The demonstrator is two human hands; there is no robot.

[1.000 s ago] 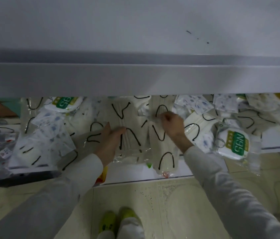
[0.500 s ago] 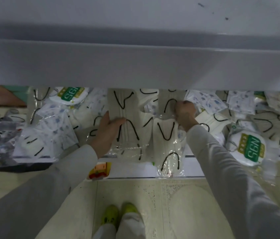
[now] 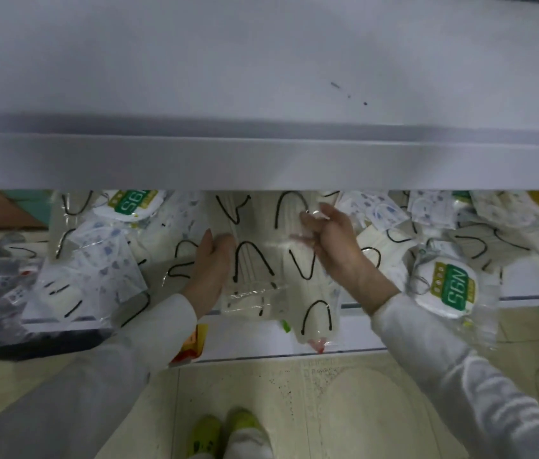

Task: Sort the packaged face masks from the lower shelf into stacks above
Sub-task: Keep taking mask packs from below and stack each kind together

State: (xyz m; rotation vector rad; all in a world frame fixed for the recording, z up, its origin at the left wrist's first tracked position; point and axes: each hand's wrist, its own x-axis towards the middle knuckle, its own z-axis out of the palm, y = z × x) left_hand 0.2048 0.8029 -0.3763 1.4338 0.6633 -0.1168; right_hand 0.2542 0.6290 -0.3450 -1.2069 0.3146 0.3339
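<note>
Findings: your left hand (image 3: 210, 270) grips the left edge of a cream mask pack (image 3: 253, 276) with black ear loops, thumb on top. The pack is at centre frame, over the lower shelf (image 3: 354, 341).

Your right hand (image 3: 334, 250) has changed position. Half a second ago it was fisted higher up, close under the lip of the upper shelf (image 3: 261, 77). It now sits lower, fingers spread and loosely bent, with blurred clear film at the tips. Whether it holds that film cannot be told. The left hand's grip is unchanged.

A second cream pack (image 3: 316, 313) hangs over the lower shelf's front edge, just below the right hand. An N95 pack (image 3: 448, 289) lies at right of frame among the unsorted heap.

Assessment: you appear to be gathering like packs before lifting. No pack has gone up, and the visible part of the upper shelf carries no stack, so sorting is judged to be at an early stage. The overhanging pack looks liable to slide off.
</note>
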